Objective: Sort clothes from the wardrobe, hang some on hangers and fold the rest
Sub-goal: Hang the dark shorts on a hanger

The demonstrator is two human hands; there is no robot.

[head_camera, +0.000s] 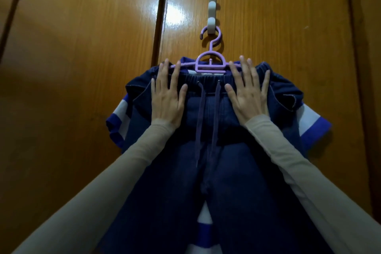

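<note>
Dark blue denim trousers with an elastic waist and a purple drawstring hang over a purple plastic hanger. Under them on the same hanger is a blue-and-white striped shirt, its sleeves showing at both sides. The hanger's hook sits on the lowest peg of a white hook strip. My left hand lies flat with straight fingers on the left of the waistband. Flat on the right side of the waistband is my right hand, fingers spread.
Behind the clothes stand glossy brown wooden wardrobe doors, with a dark vertical gap between two panels left of the hook strip. A lamp glare shines near that gap. My beige sleeves reach up from the bottom corners.
</note>
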